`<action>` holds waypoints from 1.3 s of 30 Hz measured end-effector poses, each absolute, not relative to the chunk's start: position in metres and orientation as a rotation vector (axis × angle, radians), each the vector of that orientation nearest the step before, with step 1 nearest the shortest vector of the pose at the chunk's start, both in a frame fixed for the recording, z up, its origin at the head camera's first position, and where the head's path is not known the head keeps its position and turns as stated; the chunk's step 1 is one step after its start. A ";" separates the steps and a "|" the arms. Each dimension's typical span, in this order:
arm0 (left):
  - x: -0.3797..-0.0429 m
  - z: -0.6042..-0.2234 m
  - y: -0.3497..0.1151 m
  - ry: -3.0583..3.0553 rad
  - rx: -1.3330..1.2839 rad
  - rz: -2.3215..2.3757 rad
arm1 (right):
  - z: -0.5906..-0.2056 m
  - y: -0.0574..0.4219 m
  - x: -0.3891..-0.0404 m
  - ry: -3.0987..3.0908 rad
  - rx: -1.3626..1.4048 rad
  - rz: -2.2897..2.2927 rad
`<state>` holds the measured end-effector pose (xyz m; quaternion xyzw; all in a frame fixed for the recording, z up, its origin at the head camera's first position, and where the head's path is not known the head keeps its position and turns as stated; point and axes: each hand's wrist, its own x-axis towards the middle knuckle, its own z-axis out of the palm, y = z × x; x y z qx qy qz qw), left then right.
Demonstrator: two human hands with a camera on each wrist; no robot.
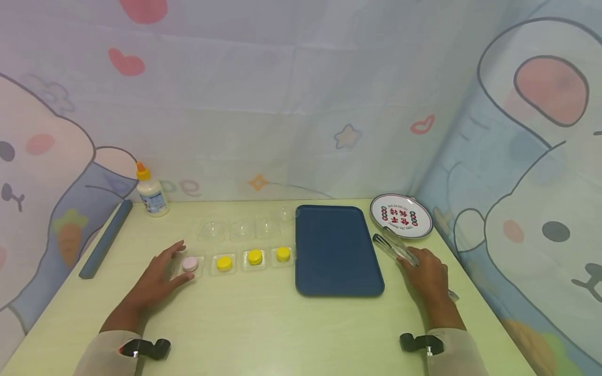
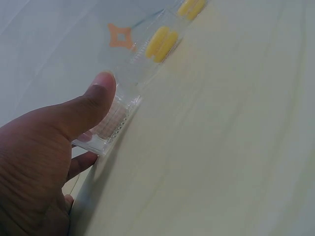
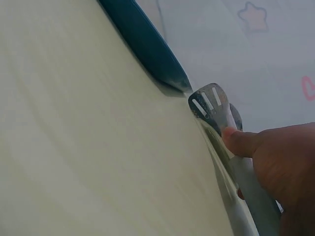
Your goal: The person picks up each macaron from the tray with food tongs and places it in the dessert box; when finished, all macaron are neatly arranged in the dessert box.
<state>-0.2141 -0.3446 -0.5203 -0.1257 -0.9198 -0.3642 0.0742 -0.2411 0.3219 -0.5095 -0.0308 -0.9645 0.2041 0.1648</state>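
Observation:
My left hand (image 1: 157,277) is at the left end of a row of small clear plastic boxes, its thumb and fingers on either side of the box (image 2: 112,123) with a pink macaron (image 1: 190,263). Yellow macarons (image 1: 224,263) sit in the other boxes to its right. With my right hand (image 1: 427,274) I grip metal food tongs (image 3: 211,105), the thumb along one arm. Their slotted tips point away from me, between a dark blue tray (image 1: 336,250) and a white plate (image 1: 401,232) with red characters.
Several clear domed lids (image 1: 242,230) lie behind the macarons. A glue bottle (image 1: 152,193) with an orange tip stands at the back left, beside a long blue-grey bar (image 1: 106,240). Cartoon-printed cloth (image 1: 235,104) hangs around the table (image 1: 244,329).

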 end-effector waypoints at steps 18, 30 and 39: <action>-0.213 -0.520 -0.343 -2.701 -0.433 -1.077 | -0.514 0.324 -0.243 -2.760 -0.065 0.597; -0.212 -0.519 -0.345 -2.698 -0.420 -1.102 | -0.504 0.302 -0.246 -2.586 0.047 0.580; -0.213 -0.519 -0.344 -2.710 -0.405 -1.092 | -0.486 0.269 -0.259 -2.560 0.223 0.599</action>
